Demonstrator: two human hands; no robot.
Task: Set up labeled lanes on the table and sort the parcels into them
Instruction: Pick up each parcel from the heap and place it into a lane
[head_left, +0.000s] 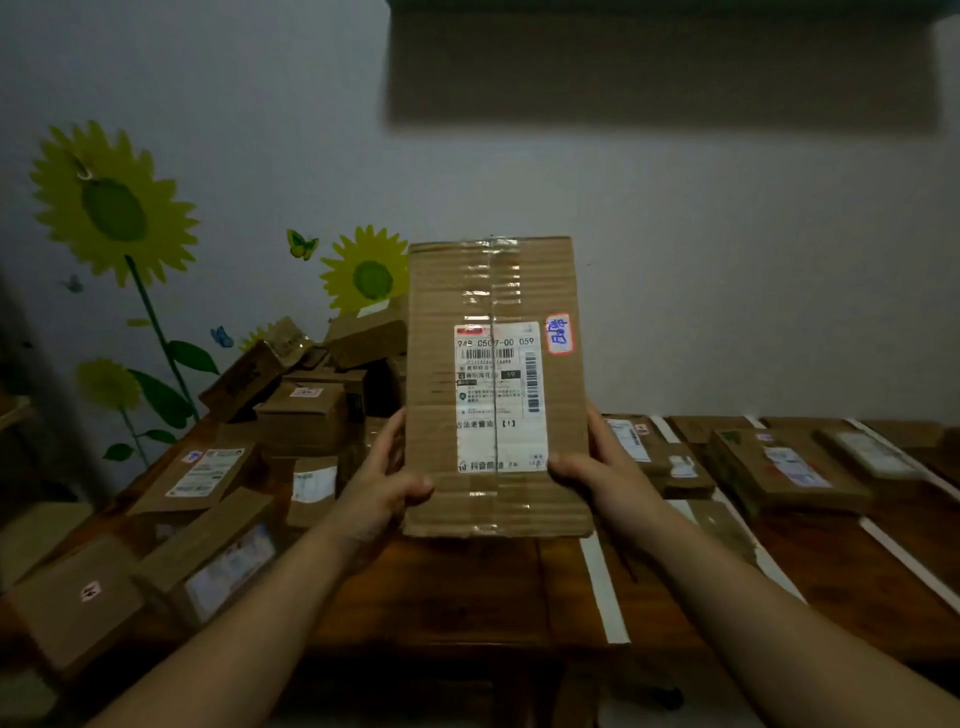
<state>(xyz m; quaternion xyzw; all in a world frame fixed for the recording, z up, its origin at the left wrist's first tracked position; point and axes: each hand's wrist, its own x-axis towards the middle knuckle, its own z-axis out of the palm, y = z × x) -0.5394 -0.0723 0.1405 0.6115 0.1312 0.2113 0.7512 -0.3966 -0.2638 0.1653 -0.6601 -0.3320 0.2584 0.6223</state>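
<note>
I hold a tall cardboard parcel (493, 291) upright in front of me, above the wooden table (467, 587). It carries a white shipping label and a small red-edged sticker with blue handwriting. My left hand (387, 478) grips its lower left edge, thumb on the front. My right hand (592, 462) grips the lower right edge the same way. White tape strips (602, 587) mark lanes on the right half of the table, and several parcels (779, 467) lie in those lanes.
A heap of unsorted cardboard parcels (306, 410) fills the left side of the table, up to the wall with sunflower stickers. More boxes (208, 561) lie near the front left edge. Bare wood shows in the middle below the held parcel.
</note>
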